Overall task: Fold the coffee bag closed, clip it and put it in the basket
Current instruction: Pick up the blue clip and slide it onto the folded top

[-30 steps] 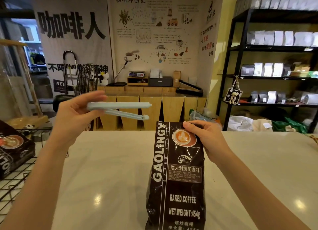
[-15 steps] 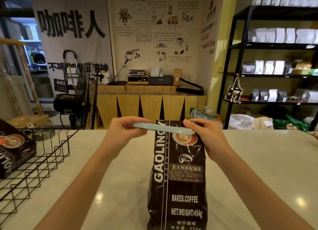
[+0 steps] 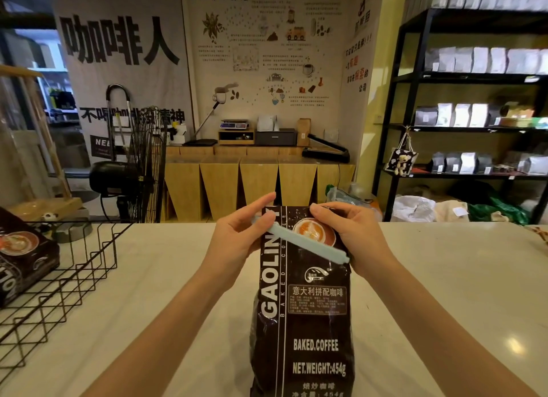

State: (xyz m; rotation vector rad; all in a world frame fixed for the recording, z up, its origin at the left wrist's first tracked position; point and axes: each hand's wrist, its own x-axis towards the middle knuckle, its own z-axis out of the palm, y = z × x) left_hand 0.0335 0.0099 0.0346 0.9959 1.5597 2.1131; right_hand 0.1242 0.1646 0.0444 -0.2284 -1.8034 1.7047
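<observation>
The left hand (image 3: 237, 236) pinches the blue clip (image 3: 299, 242) slanted across the coffee bag (image 3: 302, 322) standing on the counter (image 3: 154, 278); the right hand (image 3: 347, 233) grips the bag's folded top; the bag's base is cut off below; the wire basket (image 3: 68, 278) sits far left.

My pale, glossy countertop (image 3: 444, 278) carries the dark GAOLINGY coffee bag (image 3: 308, 322) standing upright at its middle, and the black wire basket (image 3: 59, 284) sits on its left end, well apart
</observation>
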